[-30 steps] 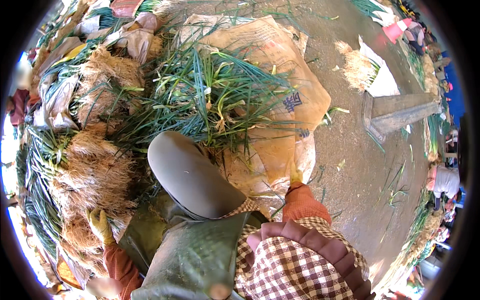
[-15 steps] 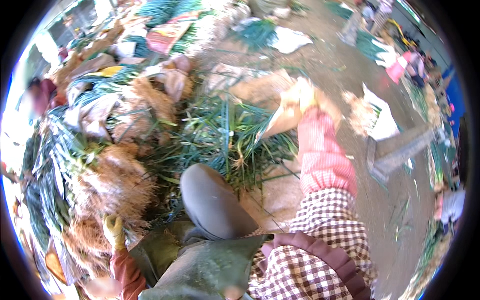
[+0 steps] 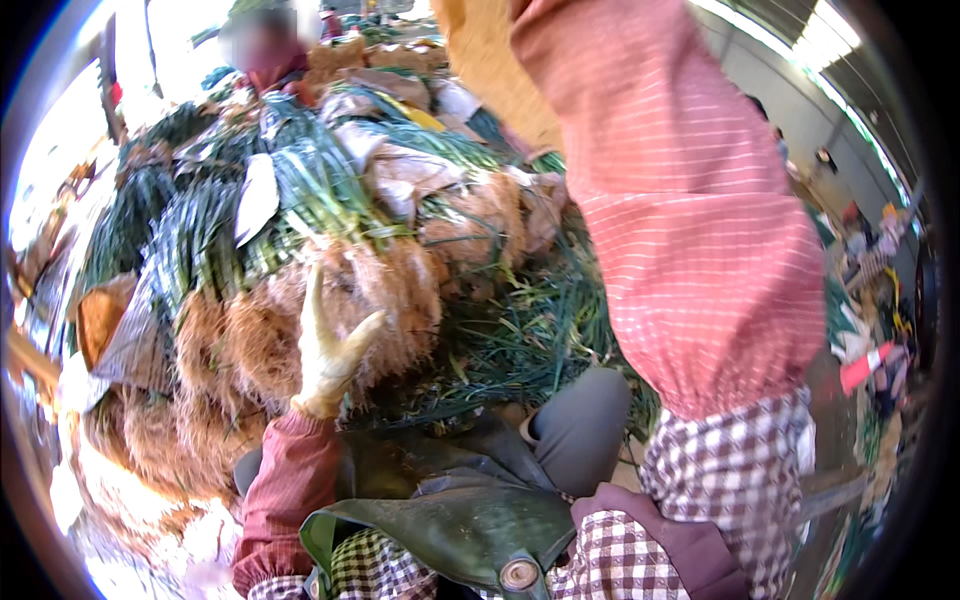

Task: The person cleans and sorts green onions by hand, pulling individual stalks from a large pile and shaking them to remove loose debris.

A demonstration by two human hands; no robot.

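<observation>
My left hand [image 3: 335, 350], in a pale yellow glove, reaches up against the hairy tan roots of the green onions [image 3: 385, 285]. Its thumb stands well apart from its raised fingers, and nothing shows in its grasp. Behind it the onions' long green leaves [image 3: 325, 175] lie bundled on the pile. My right arm, in a red striped sleeve, stretches up past the top edge, so the hand itself is out of sight. Beside that sleeve hangs a brown sheet of sacking or paper [image 3: 500, 75]; what holds it cannot be seen.
Loose green leaves [image 3: 530, 330] litter the ground by my knee [image 3: 590, 415]. Pale cloths [image 3: 410, 175] lie over parts of the pile. A person in dark red [image 3: 270, 70] is behind it. Orange-brown sacking [image 3: 105, 320] sits at the left.
My view has swung left and up. My left hand has risen along the roots with its fingers spreading. My right arm has lifted, carrying the hand beyond the top edge; the brown sheet is higher too.
</observation>
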